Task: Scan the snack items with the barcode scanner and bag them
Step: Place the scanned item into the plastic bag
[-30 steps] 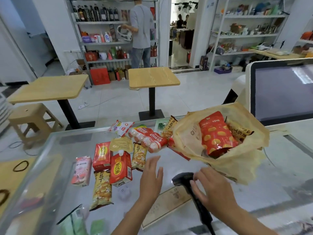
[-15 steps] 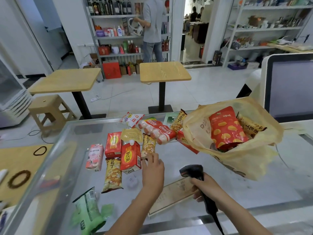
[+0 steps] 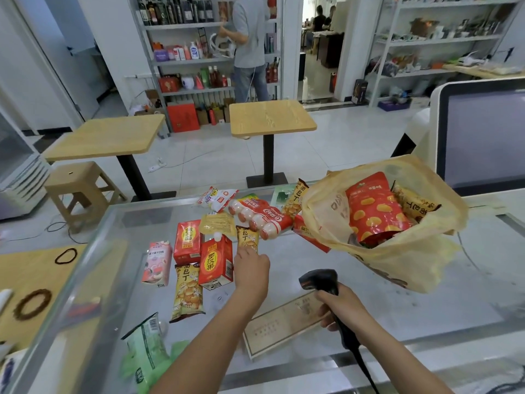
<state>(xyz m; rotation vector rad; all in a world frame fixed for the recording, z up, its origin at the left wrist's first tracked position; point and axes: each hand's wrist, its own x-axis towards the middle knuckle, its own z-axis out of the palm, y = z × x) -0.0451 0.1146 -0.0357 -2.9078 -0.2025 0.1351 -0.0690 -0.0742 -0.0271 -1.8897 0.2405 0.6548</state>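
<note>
Snacks (image 3: 375, 211): two in the bag (image 3: 397, 260) at two o'clock. Left grip (image 3: 251, 268) touches a packet (image 3: 247, 238) (clamped? cannot tell); right grip (image 3: 338, 305) clamps the scanner (image 3: 319, 280). Glass counter (image 3: 426, 308); two tables (image 3: 272, 116) at twelve.

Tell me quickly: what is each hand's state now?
Left hand: at the small yellow snack packet; grip cannot be told.
Right hand: closed, holding the barcode scanner.

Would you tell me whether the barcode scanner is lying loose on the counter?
No, the right hand grips the barcode scanner by its handle.
</note>
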